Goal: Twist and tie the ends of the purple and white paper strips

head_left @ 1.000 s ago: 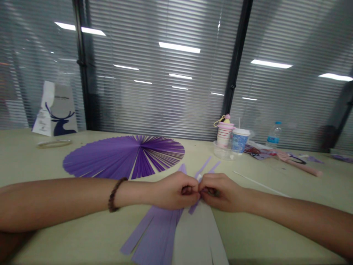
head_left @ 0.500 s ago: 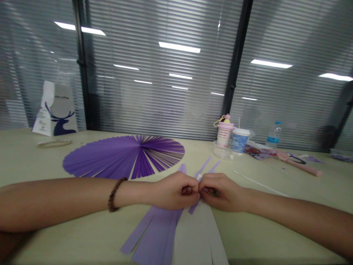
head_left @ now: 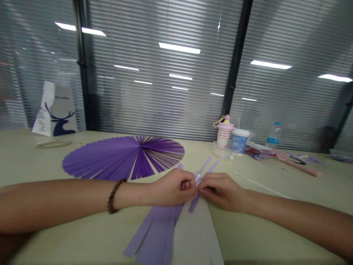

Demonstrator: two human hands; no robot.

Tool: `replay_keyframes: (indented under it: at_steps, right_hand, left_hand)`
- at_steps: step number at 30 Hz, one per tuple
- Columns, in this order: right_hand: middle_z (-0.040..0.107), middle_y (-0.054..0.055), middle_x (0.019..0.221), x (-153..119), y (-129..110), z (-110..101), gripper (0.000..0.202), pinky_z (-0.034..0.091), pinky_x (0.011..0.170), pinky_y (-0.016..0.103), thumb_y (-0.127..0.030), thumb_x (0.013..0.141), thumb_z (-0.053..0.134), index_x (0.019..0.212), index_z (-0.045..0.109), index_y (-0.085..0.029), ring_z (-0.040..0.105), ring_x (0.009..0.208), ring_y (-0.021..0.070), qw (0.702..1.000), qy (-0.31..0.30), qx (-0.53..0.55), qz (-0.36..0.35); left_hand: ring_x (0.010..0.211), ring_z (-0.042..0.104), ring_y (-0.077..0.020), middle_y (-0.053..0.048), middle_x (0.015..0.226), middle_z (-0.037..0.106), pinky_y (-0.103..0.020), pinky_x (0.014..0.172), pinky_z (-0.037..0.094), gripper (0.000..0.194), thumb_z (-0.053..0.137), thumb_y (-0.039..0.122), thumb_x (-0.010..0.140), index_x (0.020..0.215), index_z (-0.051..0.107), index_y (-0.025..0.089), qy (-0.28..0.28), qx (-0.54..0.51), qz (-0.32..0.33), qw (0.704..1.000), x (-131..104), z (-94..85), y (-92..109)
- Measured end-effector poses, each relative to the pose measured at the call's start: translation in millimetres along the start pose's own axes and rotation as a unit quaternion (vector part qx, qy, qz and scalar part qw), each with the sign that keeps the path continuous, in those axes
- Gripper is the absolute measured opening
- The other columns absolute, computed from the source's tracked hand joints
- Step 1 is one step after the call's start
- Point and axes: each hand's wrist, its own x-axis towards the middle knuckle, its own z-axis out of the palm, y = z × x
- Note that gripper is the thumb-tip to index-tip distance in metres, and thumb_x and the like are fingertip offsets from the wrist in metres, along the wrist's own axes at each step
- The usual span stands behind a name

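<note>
Your left hand [head_left: 171, 187] curls its fingers over the lilac strips [head_left: 158, 232], which spread toward seven o'clock; your right hand [head_left: 223, 192] bends its fingertips in beside it. I can't tell whether either grips anything. White strips [head_left: 194, 235] run toward six o'clock; a purple wheel [head_left: 118, 156] lies at ten o'clock

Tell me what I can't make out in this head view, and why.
All in the head view now:
- What the left hand and right hand pinch, if anything: hidden by their own curled fingers.
- Middle of the wide purple strips: covered by the left hand.
- Near ends of the white strips: cut off by the bottom edge.
- Print on the bag: too small and blurred.
</note>
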Motion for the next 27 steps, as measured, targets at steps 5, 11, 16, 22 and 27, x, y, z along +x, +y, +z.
replay_keyframes:
  at_steps: [5, 11, 16, 22, 27]
  right_hand:
    - [0.055, 0.003, 0.067, -1.4, 1.8, 1.3, 0.013, 0.035, 0.055, 0.019, -0.019, 0.079, 0.046, 0.083, 0.057, -0.015, 0.047, 0.059, 0.0088, 1.000, 0.009, -0.001, 0.014]
    - [0.053, 0.002, 0.064, -2.0, 0.6, 0.9, 0.013, 0.034, 0.053, 0.019, -0.020, 0.079, 0.046, 0.081, 0.057, -0.014, 0.045, 0.057, 0.0082, 1.000, 0.006, -0.006, 0.017]
    - [0.052, 0.001, 0.062, -1.9, 0.3, 1.3, 0.013, 0.033, 0.052, 0.019, -0.021, 0.079, 0.046, 0.082, 0.057, -0.014, 0.043, 0.055, 0.0080, 1.000, 0.009, -0.010, 0.021]
    - [0.050, 0.000, 0.061, -1.5, 0.1, 1.6, 0.012, 0.033, 0.051, 0.019, -0.019, 0.078, 0.046, 0.081, 0.056, -0.015, 0.042, 0.054, 0.0078, 1.000, 0.009, -0.011, 0.022]
    - [0.049, 0.000, 0.062, -1.5, -1.3, 0.9, 0.009, 0.033, 0.052, 0.018, -0.015, 0.076, 0.046, 0.079, 0.054, -0.014, 0.042, 0.054, 0.0071, 1.000, 0.018, -0.012, 0.021]
  left_hand:
    - [0.045, 0.036, -0.0042, 0.006, 0.050, 0.041, -0.014, 0.041, 0.027, 0.006, 0.047, 0.017, 0.070, 0.067, 0.048, 0.012, 0.008, -0.025, -0.017, 1.000, 0.9, 1.6, -0.5]
    - [0.046, 0.034, -0.0037, 0.006, 0.050, 0.039, -0.013, 0.042, 0.026, 0.006, 0.046, 0.015, 0.071, 0.068, 0.051, 0.011, -0.003, -0.019, 0.006, 1.000, 0.7, -0.7, 3.4]
    - [0.046, 0.034, -0.0040, 0.006, 0.051, 0.040, -0.014, 0.042, 0.026, 0.007, 0.044, 0.013, 0.072, 0.070, 0.050, 0.012, -0.011, -0.004, 0.009, 1.000, 0.4, -1.8, 4.5]
    - [0.047, 0.035, -0.0046, 0.006, 0.052, 0.041, -0.014, 0.043, 0.027, 0.007, 0.044, 0.014, 0.072, 0.069, 0.050, 0.012, -0.018, -0.034, -0.009, 0.999, 1.3, -2.1, 4.6]
    - [0.049, 0.035, -0.0052, 0.005, 0.053, 0.041, -0.015, 0.045, 0.028, 0.011, 0.043, 0.016, 0.073, 0.070, 0.051, 0.011, 0.009, -0.062, -0.027, 0.998, 3.9, -4.0, 3.5]
